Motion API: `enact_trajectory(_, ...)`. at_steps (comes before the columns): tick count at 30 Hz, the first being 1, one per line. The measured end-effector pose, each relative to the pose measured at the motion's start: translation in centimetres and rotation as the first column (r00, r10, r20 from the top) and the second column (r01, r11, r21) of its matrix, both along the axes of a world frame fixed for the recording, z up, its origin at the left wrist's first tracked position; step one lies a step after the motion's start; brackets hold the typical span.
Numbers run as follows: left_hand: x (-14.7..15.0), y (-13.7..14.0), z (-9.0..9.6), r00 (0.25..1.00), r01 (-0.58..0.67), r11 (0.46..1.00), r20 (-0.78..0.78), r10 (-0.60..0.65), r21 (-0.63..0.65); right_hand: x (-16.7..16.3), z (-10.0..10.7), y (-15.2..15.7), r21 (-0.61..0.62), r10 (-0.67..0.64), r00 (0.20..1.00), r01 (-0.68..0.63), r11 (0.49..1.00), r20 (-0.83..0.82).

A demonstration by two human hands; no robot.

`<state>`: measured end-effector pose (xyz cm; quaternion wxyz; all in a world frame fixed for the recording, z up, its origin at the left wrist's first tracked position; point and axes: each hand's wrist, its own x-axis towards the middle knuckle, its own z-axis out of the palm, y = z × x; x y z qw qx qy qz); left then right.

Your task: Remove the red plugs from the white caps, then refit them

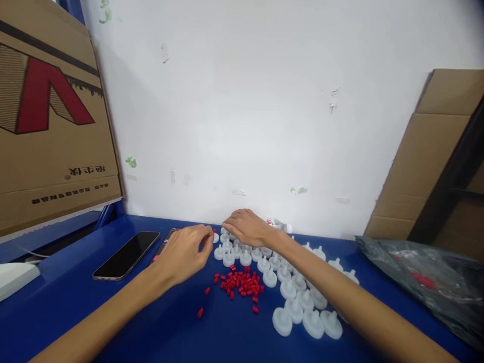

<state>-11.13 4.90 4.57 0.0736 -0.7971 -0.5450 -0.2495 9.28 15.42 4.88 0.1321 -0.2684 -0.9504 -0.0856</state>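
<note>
My left hand (188,253) is closed, thumb and index finger curled together in a pinch; anything between the tips is too small or hidden to name. Just beyond those fingertips is a white disc (216,237) with a red spot by its top. My right hand (247,229) reaches over the far rows of white plastic discs with upright stems (245,258), fingers stretched leftward and tips partly out of sight. Between my forearms lies a loose heap of small red caps (244,282). Several more white discs (313,323) spread beneath and beside my right forearm.
A black phone (127,255) lies at left, with a second phone (162,245) partly behind my left hand. A clear bottle (280,225) lies by the wall. At right is a dark plastic bag (427,287) holding red pieces. Cardboard (56,151) stands at left.
</note>
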Motion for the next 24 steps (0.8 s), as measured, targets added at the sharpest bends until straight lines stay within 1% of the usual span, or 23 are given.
enact_trajectory(5, -0.1, -0.1, 0.1, 1.0, -0.021, 1.0, 0.008, 0.021, -0.003, -1.4, -0.7, 1.5, -0.039, 0.008, 0.996, -0.005, 0.999, 0.085)
enact_trajectory(8, -0.3, -0.1, 0.1, 0.999, -0.031, 0.999, 0.026, 0.031, 0.008, -2.1, -1.0, 1.7, -0.049, 0.013, 0.996, -0.009, 0.999, 0.084)
enact_trajectory(11, -0.4, 0.1, 0.0, 0.997, -0.054, 0.998, 0.062, 0.052, 0.028, -2.1, -0.2, 1.0, -0.019, 0.018, 1.0, -0.018, 1.0, -0.006)
enact_trajectory(16, -0.4, 0.1, 0.0, 0.987, -0.089, 0.995, 0.141, 0.082, 0.045, -0.9, 2.4, -1.7, 0.013, 0.02, 0.979, -0.018, 1.0, -0.203)
enact_trajectory(17, -0.3, 0.0, 0.0, 0.984, -0.093, 0.995, 0.158, 0.085, 0.044, -0.6, 2.8, -2.5, 0.005, 0.042, 0.972, -0.042, 0.999, -0.231)
enact_trajectory(19, -0.2, -0.2, 0.1, 0.977, -0.093, 0.995, 0.196, 0.084, 0.038, -0.2, 3.3, -4.1, -0.043, 0.112, 0.951, -0.13, 0.991, -0.287)
enact_trajectory(21, -0.1, -0.4, 0.2, 0.969, -0.02, 1.0, 0.248, 0.015, 0.017, 0.0, 3.5, -5.5, -0.101, 0.17, 0.93, -0.213, 0.972, -0.326)
enact_trajectory(23, 0.0, -0.6, 0.3, 0.954, 0.106, 0.994, 0.282, -0.101, -0.003, 0.2, 3.4, -6.4, -0.125, 0.188, 0.926, -0.239, 0.963, -0.329)
enact_trajectory(24, 0.1, -0.7, 0.4, 0.934, 0.175, 0.984, 0.319, -0.159, -0.021, 0.3, 3.2, -6.7, -0.124, 0.191, 0.928, -0.241, 0.963, -0.319)
